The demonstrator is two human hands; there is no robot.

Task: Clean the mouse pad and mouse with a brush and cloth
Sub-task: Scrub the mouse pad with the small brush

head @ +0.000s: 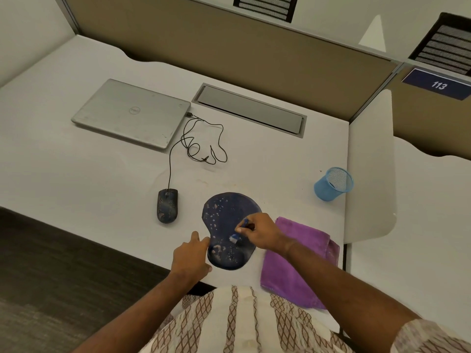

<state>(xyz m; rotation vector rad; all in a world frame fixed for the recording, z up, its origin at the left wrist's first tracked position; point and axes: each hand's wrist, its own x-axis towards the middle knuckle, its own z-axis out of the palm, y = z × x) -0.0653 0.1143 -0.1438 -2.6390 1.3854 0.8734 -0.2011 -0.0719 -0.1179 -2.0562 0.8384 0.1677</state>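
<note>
A dark blue mouse pad (224, 215) speckled with pale debris lies near the desk's front edge. My right hand (260, 231) grips a small blue brush (239, 230), whose white bristles touch the pad's lower middle. My left hand (190, 253) rests on the desk against the pad's left edge, fingers pressed to it. A dusty dark wired mouse (167, 206) sits to the left of the pad. A purple cloth (295, 258) lies to the right of the pad, partly under my right forearm.
A closed silver laptop (132, 112) sits at the back left with the mouse cable (204, 146) coiled beside it. A grey cable hatch (249, 109) is set in the desk. A blue mesh cup (334, 183) stands at the right, near a white divider (372, 161).
</note>
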